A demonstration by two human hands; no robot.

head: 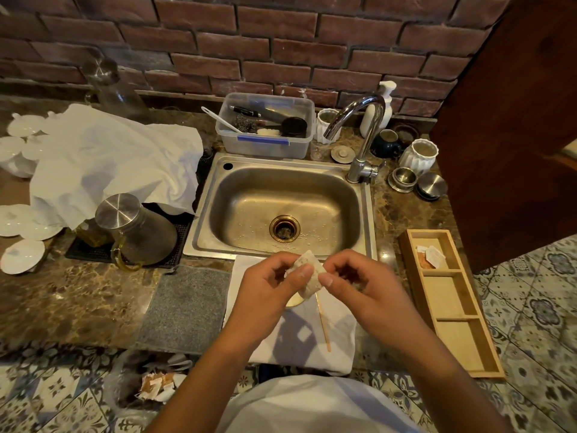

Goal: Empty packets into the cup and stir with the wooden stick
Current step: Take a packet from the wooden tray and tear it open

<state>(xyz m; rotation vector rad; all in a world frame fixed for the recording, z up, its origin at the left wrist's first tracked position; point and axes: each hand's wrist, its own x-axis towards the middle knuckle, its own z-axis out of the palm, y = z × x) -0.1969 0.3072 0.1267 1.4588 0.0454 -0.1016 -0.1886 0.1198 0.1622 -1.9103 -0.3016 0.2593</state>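
A small white packet (312,273) is pinched between my left hand (268,285) and my right hand (359,282), just in front of the sink. Both thumbs press on it from either side. Under my left hand only a pale sliver of the cup (295,302) shows; the rest is hidden. The wooden stick (324,323) lies slanted on a white cloth (312,342), its upper end under the packet. Two more packets (432,254) sit in the far compartment of a wooden tray (452,307) at the right.
A steel sink (281,210) with a tap (362,132) lies behind my hands. A grey mat (187,307) is to the left, beside a glass jug with a metal lid (134,229). Torn packets sit in a bin (156,382) below the counter edge.
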